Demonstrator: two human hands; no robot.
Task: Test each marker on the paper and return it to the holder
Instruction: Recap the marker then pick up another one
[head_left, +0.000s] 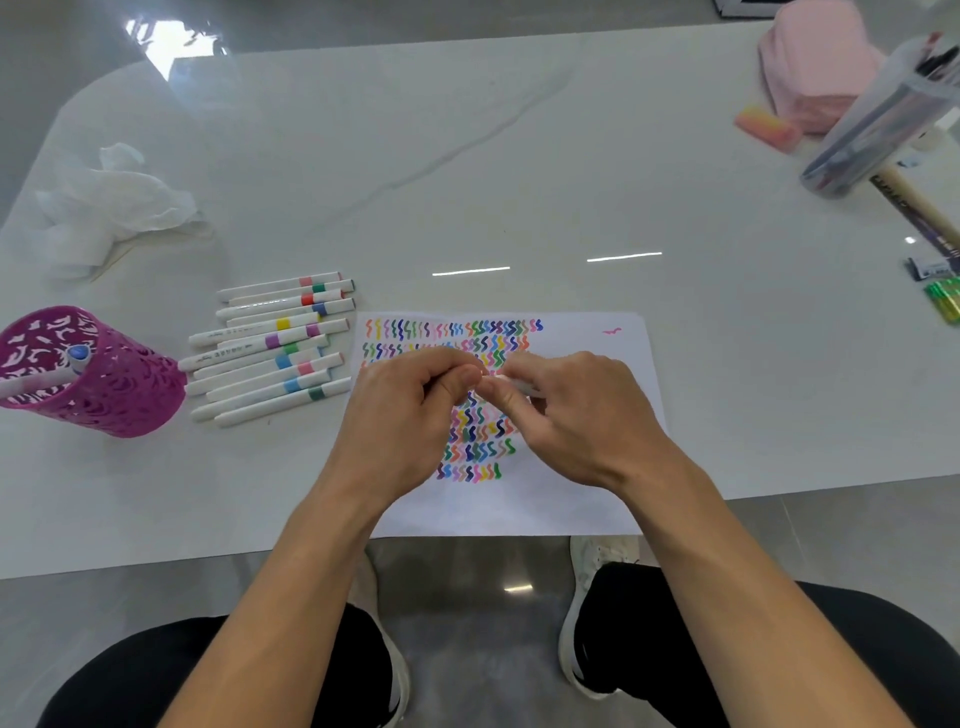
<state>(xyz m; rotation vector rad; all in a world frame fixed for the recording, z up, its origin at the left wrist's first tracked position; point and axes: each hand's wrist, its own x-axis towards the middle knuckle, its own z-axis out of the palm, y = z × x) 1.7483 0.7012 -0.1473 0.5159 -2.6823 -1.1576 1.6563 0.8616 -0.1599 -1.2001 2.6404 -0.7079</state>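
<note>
We hold one marker between both hands above the middle of the paper. We judge that the step concerns the cap: either we pull it off before the test, or we press it back on after. We cannot tell which, because the fingers cover the cap.

To do this well, we should keep the marker level and move the two hands straight along its length, without bending it sideways. In this way the tip touches neither the fingers nor the wavy lines on the paper. If the cap goes on, we should press until it sits fully. The holder stands at the far left of the worktop, with one blue-ended marker inside. The other markers lie in a row between holder and paper.

The left grip is curled, and its thumb and forefinger pinch the left end of the marker. The right grip is closed around the white body, of which only a short piece shows. Both forearms come from the near edge and meet over the paper, with the knuckles turned up.
</note>
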